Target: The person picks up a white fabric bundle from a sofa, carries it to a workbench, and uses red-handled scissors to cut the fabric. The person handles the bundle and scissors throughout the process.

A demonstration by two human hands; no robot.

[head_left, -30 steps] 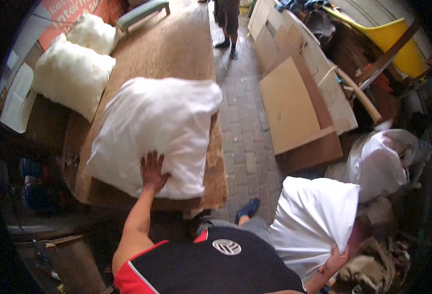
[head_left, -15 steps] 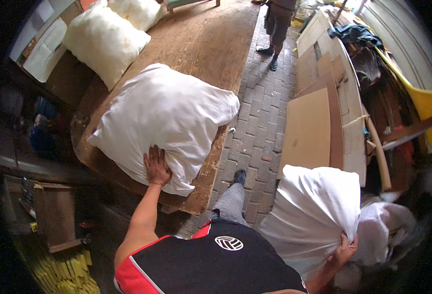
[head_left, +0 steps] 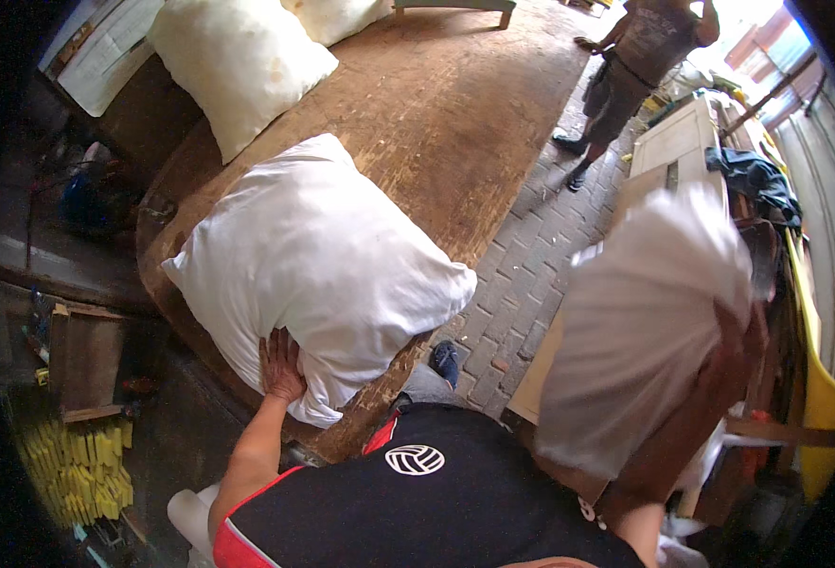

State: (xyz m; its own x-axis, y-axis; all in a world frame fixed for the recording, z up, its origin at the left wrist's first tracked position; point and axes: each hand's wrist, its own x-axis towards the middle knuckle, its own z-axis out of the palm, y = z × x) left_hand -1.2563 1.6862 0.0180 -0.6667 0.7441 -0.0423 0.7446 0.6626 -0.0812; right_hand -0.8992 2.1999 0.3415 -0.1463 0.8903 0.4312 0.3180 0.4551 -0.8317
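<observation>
From here I can't make out the person's right hand or its grip: the forearm (head_left: 640,532) meets a blur below a raised white cloth (head_left: 645,312). The left hand (head_left: 283,367), fingers extended and clutching nothing, rests on a stuffed white pillow (head_left: 342,246) at the worn wooden table's (head_left: 455,123) near end. A co-worker (head_left: 645,47), head cut off, stands on brick paving (head_left: 522,275).

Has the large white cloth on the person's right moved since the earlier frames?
Yes: upward in the picture, judged against the leaning tan board. The white cloth was mostly below it and now covers most of it.
</observation>
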